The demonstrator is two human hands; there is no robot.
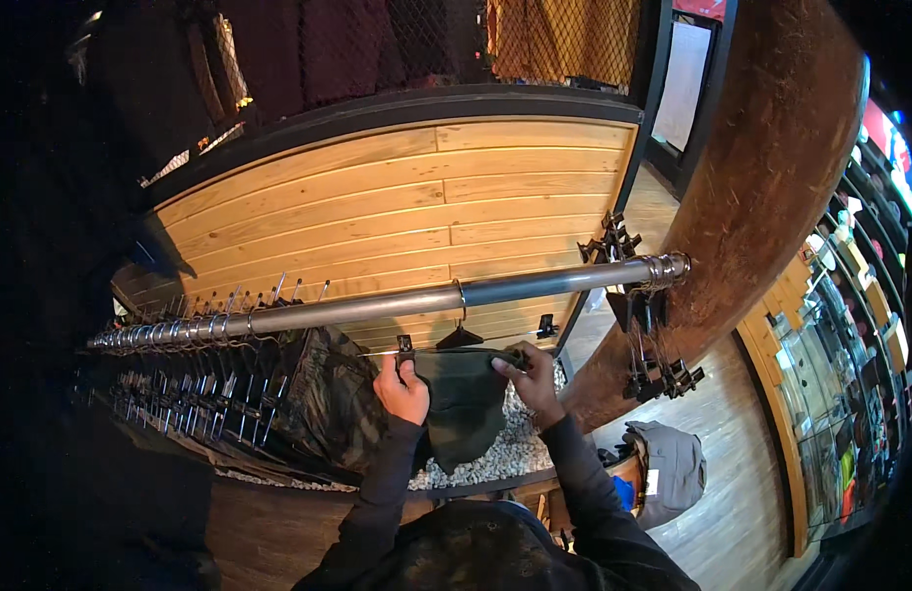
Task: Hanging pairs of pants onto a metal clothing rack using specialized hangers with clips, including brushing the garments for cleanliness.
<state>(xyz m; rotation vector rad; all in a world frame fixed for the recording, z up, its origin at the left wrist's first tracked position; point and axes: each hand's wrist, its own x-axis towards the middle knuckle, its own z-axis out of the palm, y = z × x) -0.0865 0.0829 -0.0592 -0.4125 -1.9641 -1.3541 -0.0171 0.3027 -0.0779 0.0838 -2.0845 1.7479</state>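
Observation:
A dark green garment (463,399), perhaps folded trousers or shorts, hangs between my hands below a metal rail. My left hand (405,394) is closed on the black hanger clip (405,344) at the garment's upper left corner. My right hand (533,384) pinches the upper right corner, thumb on top of the cloth. The clip hanger (461,337) hooks over the rail behind the garment. Its other black clip (546,326) sticks up above my right hand, apart from the cloth.
The rail (377,308) crosses to a thick brown pillar (751,187). Camouflage trousers (342,404) and several hangers crowd its left part. More clip hangers (645,315) hang by the pillar. Behind stands a wooden panel (347,212); white pebbles (510,443) lie below. Grey clothing (668,473) is at right.

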